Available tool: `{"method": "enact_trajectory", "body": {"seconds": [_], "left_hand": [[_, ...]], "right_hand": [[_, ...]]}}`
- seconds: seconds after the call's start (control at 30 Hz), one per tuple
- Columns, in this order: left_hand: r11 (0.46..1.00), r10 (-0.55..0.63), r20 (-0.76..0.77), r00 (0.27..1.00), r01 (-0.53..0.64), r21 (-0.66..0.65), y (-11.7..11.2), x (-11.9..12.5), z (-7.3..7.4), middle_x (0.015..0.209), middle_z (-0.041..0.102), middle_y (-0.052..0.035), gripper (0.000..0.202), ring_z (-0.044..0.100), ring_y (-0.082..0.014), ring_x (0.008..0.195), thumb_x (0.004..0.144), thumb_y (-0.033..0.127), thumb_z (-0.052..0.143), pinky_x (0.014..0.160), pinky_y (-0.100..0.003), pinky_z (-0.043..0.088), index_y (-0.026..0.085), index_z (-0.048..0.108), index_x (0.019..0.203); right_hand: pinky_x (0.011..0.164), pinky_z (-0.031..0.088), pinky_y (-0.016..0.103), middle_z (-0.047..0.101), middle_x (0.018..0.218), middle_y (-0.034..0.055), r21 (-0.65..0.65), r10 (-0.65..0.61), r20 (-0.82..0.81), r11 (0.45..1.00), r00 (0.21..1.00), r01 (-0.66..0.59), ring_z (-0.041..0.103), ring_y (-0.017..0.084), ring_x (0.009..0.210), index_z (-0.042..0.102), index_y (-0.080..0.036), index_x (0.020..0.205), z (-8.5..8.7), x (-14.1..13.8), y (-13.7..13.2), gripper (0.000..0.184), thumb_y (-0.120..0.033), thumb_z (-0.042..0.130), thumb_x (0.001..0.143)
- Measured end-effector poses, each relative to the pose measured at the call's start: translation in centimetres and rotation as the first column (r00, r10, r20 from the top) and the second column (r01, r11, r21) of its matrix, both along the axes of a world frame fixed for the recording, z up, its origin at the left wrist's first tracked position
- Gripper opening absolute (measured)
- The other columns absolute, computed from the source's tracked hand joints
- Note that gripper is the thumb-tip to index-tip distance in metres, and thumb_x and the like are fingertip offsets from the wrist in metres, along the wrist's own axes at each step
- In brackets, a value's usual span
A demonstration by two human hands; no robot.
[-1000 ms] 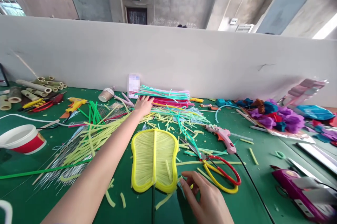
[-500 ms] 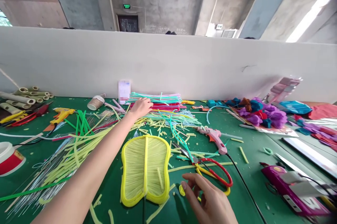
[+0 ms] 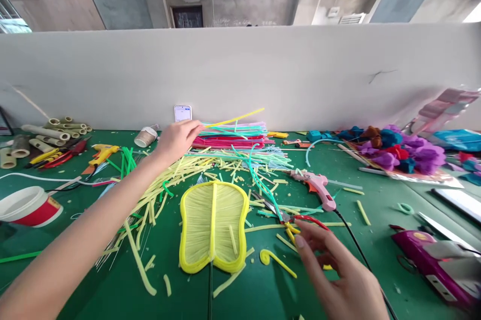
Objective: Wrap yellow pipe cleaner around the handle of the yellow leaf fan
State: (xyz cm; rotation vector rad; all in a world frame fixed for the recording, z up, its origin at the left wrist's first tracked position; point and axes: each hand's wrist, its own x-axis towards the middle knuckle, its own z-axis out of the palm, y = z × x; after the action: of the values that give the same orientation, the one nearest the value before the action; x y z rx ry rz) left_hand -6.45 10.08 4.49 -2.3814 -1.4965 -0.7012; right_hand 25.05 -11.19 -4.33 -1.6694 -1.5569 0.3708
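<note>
At the back of the table, my left hand (image 3: 180,138) pinches one end of a yellow pipe cleaner (image 3: 240,117), which slants up to the right above a pile of red, teal and pink pipe cleaners (image 3: 235,142). My right hand (image 3: 334,260) hovers palm down at the near right, fingers loosely curved and apart with nothing between them. Beneath its fingertips lie scissors with red and yellow handles (image 3: 313,220), partly hidden. A yellow pipe-cleaner piece with a curled end (image 3: 278,262) rests just left of that hand. A two-lobed yellow wing or leaf shape (image 3: 194,230) on a dark stem lies in the middle.
A pink glue gun (image 3: 317,190) with a cord lies right of centre; a yellow one (image 3: 100,155) is at left. Paper cups (image 3: 32,207), bamboo tubes (image 3: 45,132), crepe flowers (image 3: 406,152) and a purple power strip (image 3: 424,260) surround the work. A white partition (image 3: 281,74) stands behind.
My left hand has drawn a yellow pipe cleaner up from the pile and moved left. My right hand has shifted right, over the scissors' handles. The view has turned slightly.
</note>
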Motion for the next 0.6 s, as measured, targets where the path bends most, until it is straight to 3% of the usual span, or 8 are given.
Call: {"method": "enact_trajectory", "body": {"seconds": [0.07,0.13,0.2,0.23,0.3,0.37,0.47,0.6], "left_hand": [[0.996,-0.051,0.093,0.994,0.056,-0.062,-4.7,-1.5,0.0,0.094,0.074,-0.0038,0.035,0.066,-0.0162,0.081,0.103,0.039,0.041,0.073,-0.025,0.046,0.018,0.068,0.098],[0.952,-0.11,0.195,0.975,0.16,-0.26,-9.3,-2.7,-1.2,0.091,0.074,-0.0012,0.031,0.065,-0.0153,0.078,0.1,0.041,0.046,0.069,-0.022,0.044,0.02,0.068,0.092],[0.848,-0.09,0.256,0.963,0.209,-0.487,-13.1,-3.4,-3.3,0.083,0.072,0.0013,0.033,0.063,-0.0139,0.071,0.1,0.043,0.045,0.064,-0.021,0.043,0.022,0.068,0.092],[0.774,-0.089,0.27,0.959,0.237,-0.587,-14.6,-3.6,-4.4,0.082,0.07,0.0016,0.035,0.062,-0.014,0.071,0.1,0.044,0.044,0.064,-0.021,0.042,0.022,0.069,0.091],[0.668,-0.074,0.275,0.959,0.252,-0.7,-16.6,-3.9,-6.7,0.081,0.068,0.001,0.037,0.061,-0.0146,0.072,0.101,0.045,0.042,0.064,-0.022,0.041,0.022,0.068,0.089],[0.61,-0.064,0.259,0.964,0.244,-0.754,-17.6,-4.0,-8.3,0.076,0.064,0.0005,0.039,0.057,-0.0142,0.066,0.101,0.045,0.04,0.058,-0.023,0.036,0.021,0.066,0.084],[0.604,-0.108,0.212,0.971,0.234,-0.762,-18.3,-4.1,-9.4,0.064,0.051,0.0018,0.04,0.047,-0.0125,0.055,0.101,0.041,0.04,0.052,-0.025,0.028,0.019,0.057,0.072],[0.584,-0.161,0.214,0.963,0.268,-0.766,-18.3,-4.0,-9.2,0.062,0.047,0.0026,0.037,0.044,-0.0118,0.054,0.101,0.035,0.04,0.052,-0.026,0.026,0.019,0.049,0.068]], "right_hand": [[0.055,0.056,0.024,0.071,0.104,0.007,0.128,-0.102,-0.015,0.986,0.995,0.103,0.068,0.017,0.07,0.061,-0.025,0.122,0.9,-1.0,-0.3,0.034,-0.043,0.058,0.093],[0.079,0.057,0.037,0.064,0.121,0.0123,0.323,-0.184,0.057,0.933,0.981,0.156,0.067,0.024,0.091,0.056,-0.024,0.131,1.6,-2.3,-0.7,0.04,-0.037,0.06,0.093],[0.098,0.046,0.051,0.056,0.134,0.0151,0.459,-0.131,0.221,0.888,0.967,0.015,0.057,0.033,0.117,0.054,-0.025,0.134,1.9,-3.7,-0.8,0.045,-0.03,0.065,0.091],[0.102,0.041,0.055,0.054,0.137,0.0149,0.457,-0.047,0.315,0.883,0.948,-0.108,0.05,0.036,0.126,0.055,-0.026,0.134,1.7,-4.4,-0.8,0.045,-0.029,0.066,0.09],[0.102,0.04,0.057,0.056,0.137,0.0119,0.322,0.175,0.435,0.886,0.883,-0.334,0.044,0.038,0.131,0.06,-0.029,0.129,0.8,-5.5,-0.6,0.04,-0.029,0.067,0.09],[0.095,0.046,0.054,0.064,0.125,0.0085,0.144,0.35,0.413,0.886,0.841,-0.44,0.051,0.035,0.122,0.065,-0.031,0.122,-0.6,-6.3,-0.3,0.031,-0.032,0.066,0.091],[0.084,0.053,0.045,0.067,0.111,0.0068,-0.027,0.479,0.295,0.869,0.827,-0.494,0.061,0.027,0.103,0.069,-0.031,0.116,-2.5,-6.8,0.1,0.024,-0.026,0.061,0.094],[0.078,0.055,0.038,0.066,0.105,0.0083,-0.051,0.483,0.241,0.872,0.842,-0.486,0.063,0.023,0.093,0.071,-0.028,0.114,-3.2,-6.6,0.0,0.029,-0.016,0.051,0.097]]}}
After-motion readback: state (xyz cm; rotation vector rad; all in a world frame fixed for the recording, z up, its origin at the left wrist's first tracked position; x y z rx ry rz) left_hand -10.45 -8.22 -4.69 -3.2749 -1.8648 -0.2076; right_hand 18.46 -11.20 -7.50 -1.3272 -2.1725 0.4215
